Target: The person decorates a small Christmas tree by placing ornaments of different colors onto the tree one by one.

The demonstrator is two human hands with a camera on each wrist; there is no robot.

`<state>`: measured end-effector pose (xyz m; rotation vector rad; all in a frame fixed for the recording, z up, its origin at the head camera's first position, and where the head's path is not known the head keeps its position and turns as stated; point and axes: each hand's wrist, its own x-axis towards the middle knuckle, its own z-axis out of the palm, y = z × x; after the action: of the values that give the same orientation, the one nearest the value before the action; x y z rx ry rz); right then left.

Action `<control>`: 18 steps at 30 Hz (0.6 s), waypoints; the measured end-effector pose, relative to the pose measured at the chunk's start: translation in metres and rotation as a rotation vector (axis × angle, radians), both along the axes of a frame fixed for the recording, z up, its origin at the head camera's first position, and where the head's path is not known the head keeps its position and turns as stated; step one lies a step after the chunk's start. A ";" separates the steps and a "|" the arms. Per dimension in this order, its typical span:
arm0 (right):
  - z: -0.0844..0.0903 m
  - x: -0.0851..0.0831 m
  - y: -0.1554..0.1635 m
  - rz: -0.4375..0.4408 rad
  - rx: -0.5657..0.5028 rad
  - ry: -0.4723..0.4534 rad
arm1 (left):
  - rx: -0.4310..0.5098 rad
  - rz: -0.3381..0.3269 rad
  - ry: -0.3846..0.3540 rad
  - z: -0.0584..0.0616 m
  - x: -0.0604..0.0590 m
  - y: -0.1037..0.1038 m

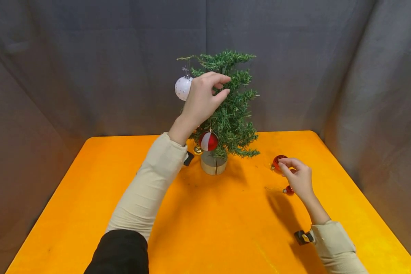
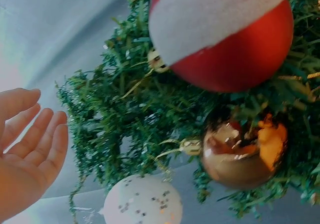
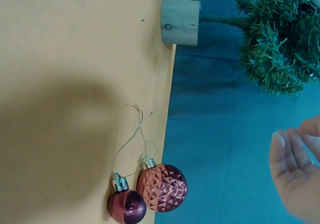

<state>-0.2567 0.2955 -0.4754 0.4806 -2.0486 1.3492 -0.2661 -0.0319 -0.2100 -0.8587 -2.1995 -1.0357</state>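
Note:
A small artificial Christmas tree [image 1: 238,114] stands on a wooden base [image 1: 213,166]. My left hand [image 1: 203,93] is in front of its upper branches, with fingers loosely bent and nothing between them. Beside that hand hangs a white speckled bauble [image 1: 182,88]. Lower down hang a red and white bauble [image 1: 210,141] and a shiny gold bauble [image 2: 245,159]. My right hand [image 1: 300,180] hovers above the table at the right, fingers relaxed and holding nothing. Below it lie a faceted red bauble [image 3: 162,188] and a smaller smooth red bauble [image 3: 127,207], touching each other.
The orange table [image 1: 99,198] carries the tree near its back edge. Grey cloth [image 1: 140,76] hangs behind and on both sides. Thin gold string loops [image 3: 140,126] are attached to the red baubles on the table.

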 end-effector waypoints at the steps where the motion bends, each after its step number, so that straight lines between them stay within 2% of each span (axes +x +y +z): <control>1: -0.008 -0.005 0.006 -0.016 0.013 -0.007 | 0.021 -0.009 0.002 -0.001 -0.002 0.001; 4: -0.013 -0.007 0.010 -0.030 0.008 -0.024 | 0.079 -0.027 0.018 -0.004 -0.008 0.005; 5: -0.007 -0.003 0.008 -0.001 -0.017 -0.035 | 0.095 -0.031 0.024 -0.005 -0.009 0.006; 7: 0.001 0.004 0.003 0.002 -0.021 -0.046 | 0.105 -0.027 0.028 -0.006 -0.011 0.008; 8: 0.005 0.007 0.000 0.024 -0.051 -0.042 | 0.106 -0.024 0.025 -0.006 -0.012 0.010; 11: 0.013 0.014 -0.005 0.038 -0.052 -0.053 | 0.100 -0.016 0.005 -0.005 -0.013 0.012; 12: 0.012 0.014 -0.005 0.018 -0.037 -0.053 | 0.095 -0.012 -0.005 -0.004 -0.013 0.013; 13: 0.004 0.010 -0.001 0.049 -0.053 -0.048 | 0.089 -0.008 -0.012 -0.004 -0.014 0.013; 14: 0.004 0.010 0.000 0.056 -0.058 -0.045 | 0.083 -0.006 -0.014 -0.004 -0.015 0.013; 16: 0.002 0.010 0.000 0.026 -0.041 -0.038 | 0.071 -0.001 -0.019 -0.003 -0.016 0.013; 18: 0.012 0.016 -0.005 0.004 -0.014 -0.037 | 0.061 -0.001 -0.020 -0.003 -0.017 0.014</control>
<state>-0.2408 0.2904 -0.4637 0.4571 -2.0675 1.3836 -0.2832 -0.0182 -0.2129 -0.8257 -2.1730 -1.1106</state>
